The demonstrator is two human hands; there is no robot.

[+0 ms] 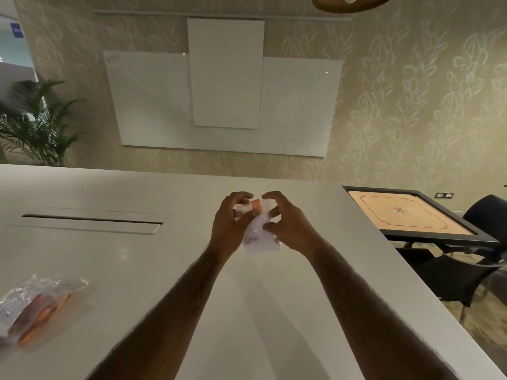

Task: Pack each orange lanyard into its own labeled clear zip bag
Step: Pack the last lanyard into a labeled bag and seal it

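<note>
1. Two hands meet above the white table (142, 259), and I see both holding one clear zip bag (259, 241) between them, lifted off the surface.
2. My left hand (229, 224) has its fingers curled shut on the bag's upper left edge.
3. My right hand (288, 224) pinches the bag's right side, thumb in front, fingers bent over the top.
4. The orange lanyard (257, 204) shows as a small patch at the bag's mouth, right between the two sets of fingertips.
5. The bag's white label reads roughly "APPLE".
6. Filled bags (35, 311) with orange contents lie on the table, far left, well apart from the hands.
</note>
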